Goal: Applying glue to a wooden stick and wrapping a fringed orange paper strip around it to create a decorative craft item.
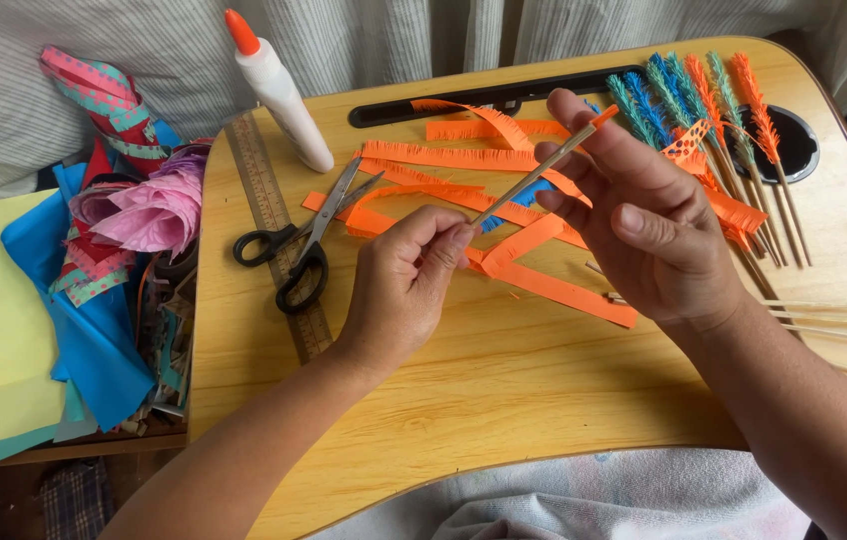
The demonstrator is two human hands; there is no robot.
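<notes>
A thin stick [529,180] was held above the wooden surface [504,390], its near end pinched by the left hand [404,285], its orange-tipped far end gripped by the right hand [634,225]; steady turning seemed advisable, with orange fringed paper strips [464,157] just beyond.

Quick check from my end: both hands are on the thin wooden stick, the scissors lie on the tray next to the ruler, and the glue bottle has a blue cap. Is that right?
Not quite: the glue bottle has an orange cap, not a blue one, as the head view shows. The rest holds: the left hand and right hand both hold the thin wooden stick, and the scissors lie on the tray next to the ruler.
</notes>
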